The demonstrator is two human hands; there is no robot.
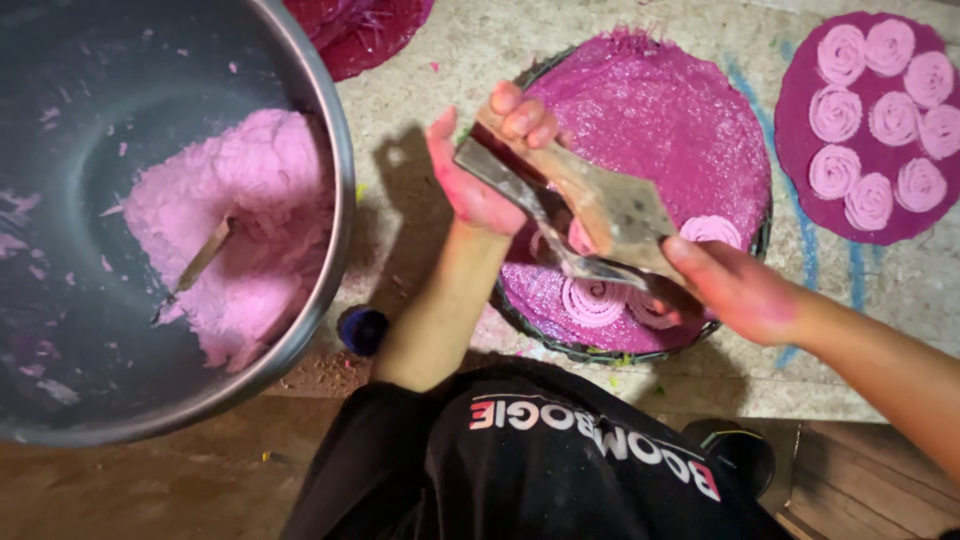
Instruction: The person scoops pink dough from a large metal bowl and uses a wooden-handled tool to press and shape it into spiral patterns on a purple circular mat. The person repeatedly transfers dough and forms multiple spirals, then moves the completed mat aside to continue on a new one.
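Note:
My left hand (478, 178) is closed around the wooden handle of a flat metal scraper (620, 212), held over a round magenta tray (660, 110). A thinner grey blade (530, 205) crosses just beneath the scraper. My right hand (740, 292) grips the scraper's wide far end, thumb on top. Below the tools, pink spiral rolls (592, 300) lie on the near part of the tray, and another roll (712, 230) sits beside my right thumb.
A large metal bowl (330, 150) at left holds pink dough (240, 240) with a stick (200, 262) stuck in it. A round magenta mat (800, 190) at right carries several pink spiral rolls. A small dark blue object (362, 328) lies by my left forearm.

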